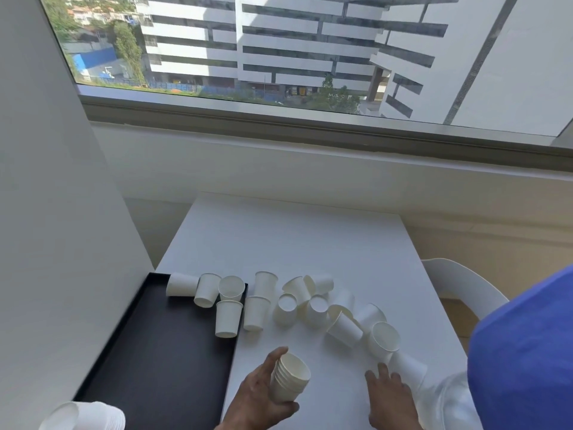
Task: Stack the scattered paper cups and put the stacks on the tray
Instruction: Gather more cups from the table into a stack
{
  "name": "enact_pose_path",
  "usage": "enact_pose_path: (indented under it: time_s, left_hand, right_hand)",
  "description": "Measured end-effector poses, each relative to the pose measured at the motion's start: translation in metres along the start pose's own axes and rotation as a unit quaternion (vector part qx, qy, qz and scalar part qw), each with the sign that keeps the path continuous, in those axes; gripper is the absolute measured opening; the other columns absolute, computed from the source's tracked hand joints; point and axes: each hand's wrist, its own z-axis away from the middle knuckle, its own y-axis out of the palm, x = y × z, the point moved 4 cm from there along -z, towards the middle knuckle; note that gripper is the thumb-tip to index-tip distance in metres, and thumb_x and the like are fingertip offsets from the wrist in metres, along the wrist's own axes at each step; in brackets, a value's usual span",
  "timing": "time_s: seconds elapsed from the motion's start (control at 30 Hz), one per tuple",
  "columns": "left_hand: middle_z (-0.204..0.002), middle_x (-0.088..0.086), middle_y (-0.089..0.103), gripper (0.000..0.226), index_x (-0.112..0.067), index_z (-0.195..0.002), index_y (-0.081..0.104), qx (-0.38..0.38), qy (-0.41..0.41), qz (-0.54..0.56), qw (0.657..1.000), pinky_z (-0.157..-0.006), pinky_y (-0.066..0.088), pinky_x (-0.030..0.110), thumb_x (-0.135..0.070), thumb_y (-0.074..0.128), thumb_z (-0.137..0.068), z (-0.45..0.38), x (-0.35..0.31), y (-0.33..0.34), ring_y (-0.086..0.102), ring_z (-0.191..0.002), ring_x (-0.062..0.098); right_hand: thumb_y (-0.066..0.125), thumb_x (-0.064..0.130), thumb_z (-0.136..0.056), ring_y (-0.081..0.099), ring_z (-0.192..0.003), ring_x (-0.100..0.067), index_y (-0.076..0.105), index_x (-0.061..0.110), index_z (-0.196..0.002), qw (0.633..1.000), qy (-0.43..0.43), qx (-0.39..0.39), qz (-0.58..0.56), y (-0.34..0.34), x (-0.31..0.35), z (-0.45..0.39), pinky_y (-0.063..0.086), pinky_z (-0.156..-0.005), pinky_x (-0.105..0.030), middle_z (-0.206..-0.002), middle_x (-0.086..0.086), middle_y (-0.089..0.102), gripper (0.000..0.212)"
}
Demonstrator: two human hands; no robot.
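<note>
Right now we see the left hand (259, 395) at 6 o'clock, its grip curled round a short stack of nested cups (290, 378), thumb on the near side, fingers behind; the stack's mouth tilts up toward 1 o'clock, held just above the white bench (310, 243). At 5 o'clock our right hand (392, 398) has its grip open, fingers spread flat, fingertips touching a tipped cup (409, 369) lying on its side.

From 9 to 3 o'clock across the bench middle runs a band of scattered loose cups (316, 308), some upright, some upside down, some on their sides, several touching.

At 8 o'clock lies the black tray (148, 361), long side along the bench's left edge. Four single cups sit at its far end: one on its side (181, 284) at the far corner, one leaning (206, 290), one tilted with its mouth toward us (231, 288), one inverted (228, 318) near the tray's right rim.

At 7 o'clock, bottom corner, we see a blurred white stack (83, 415), close to the lens; we cannot tell where it rests.

At 4 o'clock: a blue sleeve (524, 352), with a white chair back (465, 283) behind it.
</note>
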Motion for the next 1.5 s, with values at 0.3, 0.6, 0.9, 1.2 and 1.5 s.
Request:
enact_pose_path:
  time_s: [0.3, 0.6, 0.9, 1.2, 1.5]
  left_hand:
    - [-0.106, -0.032, 0.057, 0.096, -0.071, -0.129, 0.019, 0.006, 0.001, 0.004, 1.000, -0.084, 0.041, 0.012, -0.055, 0.075, -0.054, 0.001, 0.000, 0.000, 0.058, -0.098, -0.001]
    - [-0.108, -0.026, 0.060, 0.110, -0.067, -0.138, 0.004, 0.024, 0.004, 0.012, 1.000, -0.088, 0.050, 0.022, -0.052, 0.073, -0.054, -0.001, -0.007, 0.005, 0.062, -0.097, 0.004]
    - [-0.123, -0.023, 0.059, 0.104, -0.070, -0.138, 0.013, 0.005, 0.055, 0.013, 0.998, -0.091, 0.051, 0.020, -0.048, 0.077, -0.060, -0.005, -0.028, 0.007, 0.060, -0.104, 0.000]
    - [-0.117, -0.027, 0.057, 0.101, -0.069, -0.136, 0.013, 0.013, 0.041, -0.010, 0.999, -0.094, 0.046, 0.021, -0.054, 0.073, -0.056, -0.002, -0.014, 0.006, 0.056, -0.103, 0.003]
    - [-0.114, -0.030, 0.057, 0.100, -0.071, -0.135, 0.014, 0.011, 0.038, 0.003, 0.999, -0.094, 0.046, 0.019, -0.054, 0.074, -0.056, -0.002, -0.013, 0.003, 0.057, -0.103, -0.001]
  right_hand:
    - [0.072, 0.031, -0.068, 0.053, -0.113, -0.021, 0.047, 0.026, -0.131, 0.932, -0.008, -0.116, -0.344, -0.029, 0.021, 0.006, 0.044, -0.093, -0.029, -0.119, 0.003, 0.044, 0.068]
    - [0.076, 0.037, -0.071, 0.047, -0.116, 0.003, 0.052, 0.031, -0.131, 0.810, -0.107, -0.131, -0.562, -0.079, 0.073, 0.016, 0.034, -0.097, -0.021, -0.121, 0.018, 0.050, 0.064]
    - [0.039, 0.064, -0.092, 0.017, -0.137, -0.006, 0.028, 0.027, -0.149, 0.890, -0.201, -0.005, -0.408, -0.056, 0.100, 0.019, 0.014, -0.117, -0.025, -0.142, 0.013, 0.025, 0.069]
    - [0.054, 0.054, -0.079, 0.049, -0.112, -0.022, 0.049, 0.026, -0.113, 0.990, 0.010, -0.109, -0.092, -0.040, 0.020, -0.002, 0.043, -0.090, -0.037, -0.118, 0.003, 0.052, 0.045]
    - [0.065, 0.031, -0.080, 0.051, -0.124, -0.021, 0.020, 0.019, -0.144, 0.995, 0.101, -0.004, 0.012, 0.002, -0.008, -0.002, 0.037, -0.106, -0.037, -0.136, -0.002, 0.044, 0.080]
